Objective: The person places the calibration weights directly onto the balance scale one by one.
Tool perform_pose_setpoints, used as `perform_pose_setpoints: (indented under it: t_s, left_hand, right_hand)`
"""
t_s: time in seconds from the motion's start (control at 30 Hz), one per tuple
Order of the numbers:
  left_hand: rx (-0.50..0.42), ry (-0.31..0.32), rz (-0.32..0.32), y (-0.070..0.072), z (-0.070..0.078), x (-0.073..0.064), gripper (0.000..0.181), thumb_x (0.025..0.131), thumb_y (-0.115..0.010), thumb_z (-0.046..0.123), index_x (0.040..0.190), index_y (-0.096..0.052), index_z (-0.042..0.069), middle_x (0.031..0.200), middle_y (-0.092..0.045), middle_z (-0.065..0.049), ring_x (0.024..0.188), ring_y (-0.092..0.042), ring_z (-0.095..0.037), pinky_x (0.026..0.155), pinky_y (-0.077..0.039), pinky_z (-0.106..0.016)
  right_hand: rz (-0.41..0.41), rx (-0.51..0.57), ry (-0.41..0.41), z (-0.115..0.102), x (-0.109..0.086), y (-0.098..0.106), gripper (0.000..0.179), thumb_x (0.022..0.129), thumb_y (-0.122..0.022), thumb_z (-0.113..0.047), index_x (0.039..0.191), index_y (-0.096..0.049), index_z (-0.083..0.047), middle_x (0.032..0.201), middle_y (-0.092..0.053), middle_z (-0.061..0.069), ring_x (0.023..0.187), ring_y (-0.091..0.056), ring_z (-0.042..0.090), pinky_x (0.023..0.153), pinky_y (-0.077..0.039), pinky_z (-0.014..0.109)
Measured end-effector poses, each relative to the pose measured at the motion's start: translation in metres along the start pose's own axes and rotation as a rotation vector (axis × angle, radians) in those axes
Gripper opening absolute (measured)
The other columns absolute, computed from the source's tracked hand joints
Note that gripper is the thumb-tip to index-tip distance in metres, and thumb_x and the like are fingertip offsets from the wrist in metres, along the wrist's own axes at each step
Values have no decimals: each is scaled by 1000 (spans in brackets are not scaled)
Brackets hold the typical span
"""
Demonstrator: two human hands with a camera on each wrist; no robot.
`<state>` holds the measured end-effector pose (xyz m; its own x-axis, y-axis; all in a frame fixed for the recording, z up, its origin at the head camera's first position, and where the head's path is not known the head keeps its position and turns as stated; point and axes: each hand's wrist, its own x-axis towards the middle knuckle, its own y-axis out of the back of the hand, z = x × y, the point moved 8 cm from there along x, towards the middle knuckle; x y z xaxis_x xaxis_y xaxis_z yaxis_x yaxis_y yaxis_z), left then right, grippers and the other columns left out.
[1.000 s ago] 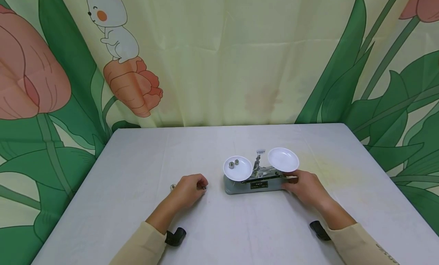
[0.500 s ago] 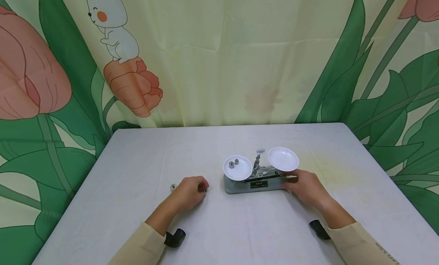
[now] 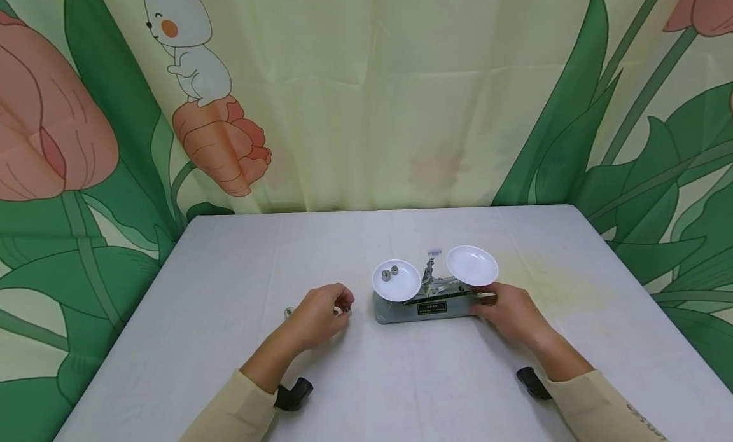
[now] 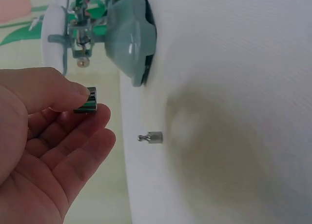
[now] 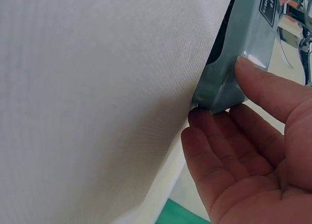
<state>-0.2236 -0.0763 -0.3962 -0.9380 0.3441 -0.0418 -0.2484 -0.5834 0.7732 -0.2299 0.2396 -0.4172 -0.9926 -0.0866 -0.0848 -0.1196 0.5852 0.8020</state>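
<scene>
A grey-green balance scale (image 3: pixel 424 309) stands on the table, its left white pan (image 3: pixel 404 290) lower than the right pan (image 3: pixel 472 264). Two small metal weights (image 3: pixel 386 275) sit in the left pan. My left hand (image 3: pixel 317 316) is left of the scale, raised off the table, and pinches a shiny metal weight (image 4: pixel 88 101) between thumb and fingers. Another knobbed weight (image 4: pixel 155 137) stands on the table beside that hand. My right hand (image 3: pixel 509 311) grips the right end of the scale's base, the thumb (image 5: pixel 265 85) on its front face and the fingers at its end.
A white cloth covers the table (image 3: pixel 240 257). Behind it hangs a printed curtain (image 3: pixel 366 111) with a rabbit, a carrot and tulips. Black wrist cameras (image 3: pixel 293 395) sit below both hands.
My left hand has lifted and shifted slightly right toward the scale, with the weight in its fingertips. The right hand and the scale have stayed in place.
</scene>
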Motion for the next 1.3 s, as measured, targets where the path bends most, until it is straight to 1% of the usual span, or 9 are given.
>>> perform_pose_setpoints:
  t_s: [0.2, 0.4, 0.53, 0.67, 0.77, 0.93, 1.17, 1.3]
  left_hand:
    - [-27, -38, 32, 7, 10, -1, 19, 88, -71, -1, 105, -63, 3, 94, -63, 0, 91, -64, -18, 77, -56, -29]
    - [-41, -105, 59, 11, 23, -1, 17, 88, -71, -1, 103, -64, 3, 93, -64, 1, 90, -64, -18, 72, -55, -26]
    - [-53, -141, 47, 12, 30, 0, 16, 89, -70, 0, 104, -64, 4, 93, -63, 3, 89, -61, -16, 75, -55, -28]
    - [-68, -149, 33, 12, 35, 1, 17, 90, -70, 0, 106, -64, 4, 95, -63, 2, 90, -61, -17, 79, -55, -31]
    - [-72, -172, 41, 14, 40, 2, 17, 90, -70, 1, 106, -64, 4, 97, -64, 1, 92, -62, -20, 82, -55, -33]
    - [-58, -230, 67, 19, 52, 5, 16, 90, -73, 2, 104, -67, 5, 98, -66, 0, 97, -64, -24, 85, -55, -37]
    - [-27, -268, 65, 23, 66, 12, 14, 90, -74, 4, 103, -68, 7, 96, -66, 1, 94, -63, -19, 85, -55, -35]
    - [-31, -294, 63, 24, 72, 18, 13, 91, -72, 4, 102, -68, 6, 97, -67, 0, 95, -64, -22, 86, -54, -36]
  right_hand:
    - [-5, -5, -6, 1, 1, -1, 48, 86, -78, -19, 125, -63, 6, 120, -66, 24, 112, -61, 42, 92, -47, 58]
    - [1, -5, 5, 1, 0, -1, 47, 86, -78, -18, 124, -63, 5, 120, -67, 24, 112, -62, 42, 92, -47, 58]
    - [6, -5, 13, 0, 0, -1, 47, 86, -78, -18, 124, -63, 6, 119, -67, 24, 110, -63, 41, 91, -48, 58]
    - [6, -4, 13, 0, 0, -1, 47, 86, -78, -18, 124, -63, 6, 119, -67, 24, 110, -63, 41, 91, -48, 57]
    - [6, -3, 13, 0, 0, 0, 47, 86, -78, -18, 124, -63, 6, 119, -67, 24, 110, -63, 41, 90, -48, 57]
    - [9, -3, 14, 0, 0, 0, 48, 86, -78, -18, 125, -63, 6, 120, -67, 24, 110, -63, 41, 91, -48, 57]
    - [9, 5, 10, 1, 0, -2, 47, 87, -77, -15, 126, -62, 6, 122, -65, 24, 110, -63, 41, 91, -49, 58]
    - [8, 4, 7, 1, 0, -3, 46, 87, -77, -15, 126, -63, 6, 123, -65, 24, 110, -63, 41, 91, -49, 57]
